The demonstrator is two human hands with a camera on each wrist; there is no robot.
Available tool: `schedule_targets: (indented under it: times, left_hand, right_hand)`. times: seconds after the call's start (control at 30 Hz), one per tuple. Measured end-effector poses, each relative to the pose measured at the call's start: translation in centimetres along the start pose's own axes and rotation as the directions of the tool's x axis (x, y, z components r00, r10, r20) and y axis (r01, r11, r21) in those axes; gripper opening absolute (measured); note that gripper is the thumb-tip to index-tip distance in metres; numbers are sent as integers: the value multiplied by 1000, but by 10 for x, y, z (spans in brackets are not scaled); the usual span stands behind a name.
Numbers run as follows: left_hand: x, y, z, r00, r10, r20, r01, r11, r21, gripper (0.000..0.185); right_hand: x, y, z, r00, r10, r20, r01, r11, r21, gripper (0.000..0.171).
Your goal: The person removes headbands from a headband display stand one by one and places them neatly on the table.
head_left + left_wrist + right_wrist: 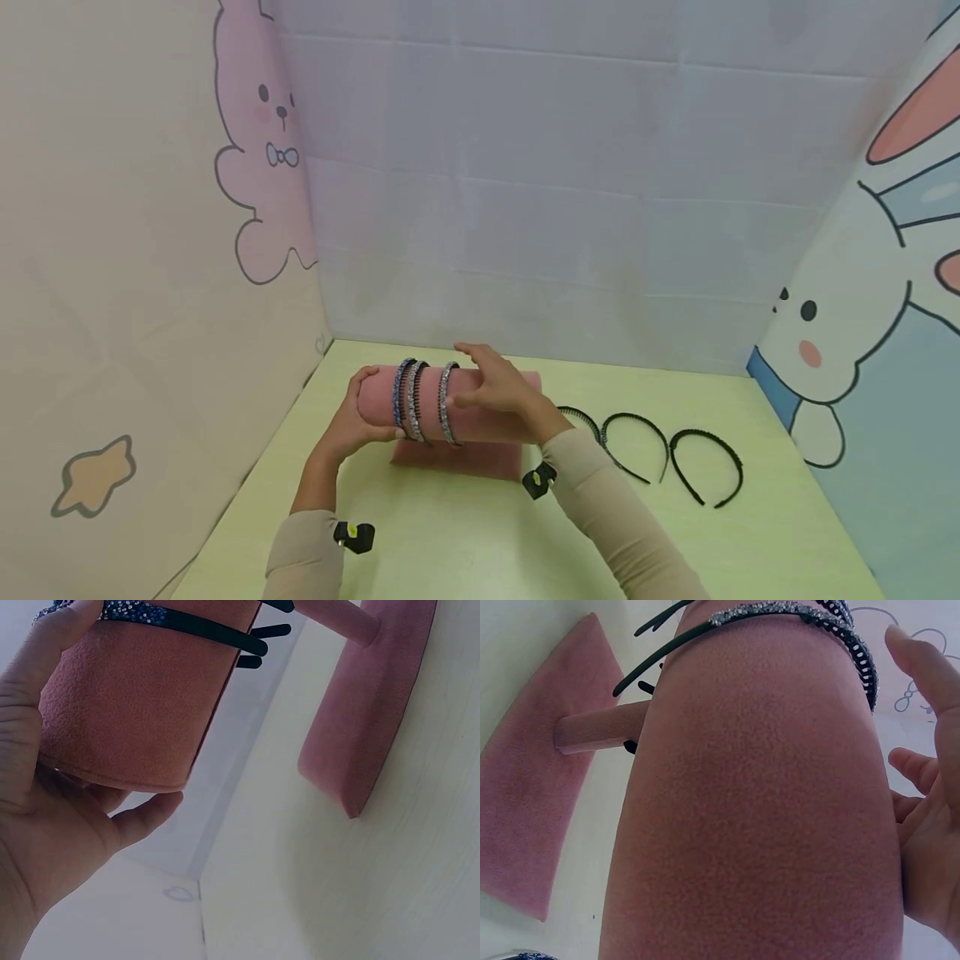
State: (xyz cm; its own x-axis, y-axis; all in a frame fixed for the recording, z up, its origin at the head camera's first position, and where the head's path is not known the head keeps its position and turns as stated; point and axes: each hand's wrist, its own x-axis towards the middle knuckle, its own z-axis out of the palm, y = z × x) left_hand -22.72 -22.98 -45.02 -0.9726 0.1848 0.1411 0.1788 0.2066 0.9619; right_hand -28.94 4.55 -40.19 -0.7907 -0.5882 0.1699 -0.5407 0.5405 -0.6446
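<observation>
A pink fabric-covered headband stand (491, 425) has a horizontal roll on a short post and a flat base (457, 461). Round the roll sit a blue glittery headband (398, 393), a silver one (413, 402) close beside it, and another silver headband (444, 404) farther right. My left hand (350, 425) holds the roll's left end, fingers behind it and thumb at the blue headband's glitter. With fingers spread, my right hand (498, 385) is over the roll's right part, beside the rightmost silver headband. In the right wrist view its fingers (922, 667) are apart from that band.
On the pale yellow table (420, 533), right of the stand, lie a toothed headband (581, 413), a middle headband (637, 417) and a dark headband (708, 433). Cloth walls with cartoon animals enclose the table at the back and sides.
</observation>
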Motion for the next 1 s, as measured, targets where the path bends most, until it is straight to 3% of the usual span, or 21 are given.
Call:
schedule_targets:
  times: [0.33, 1.0]
  left_hand:
    - [7, -26, -7, 1000, 26, 10, -26, 999, 27, 113]
    - [6, -26, -10, 997, 61, 55, -61, 998, 1, 116]
  right_hand:
    - [9, -2, 3, 997, 41, 66, -31, 989, -144, 97]
    - [13, -5, 12, 985, 90, 145, -30, 929, -369, 114]
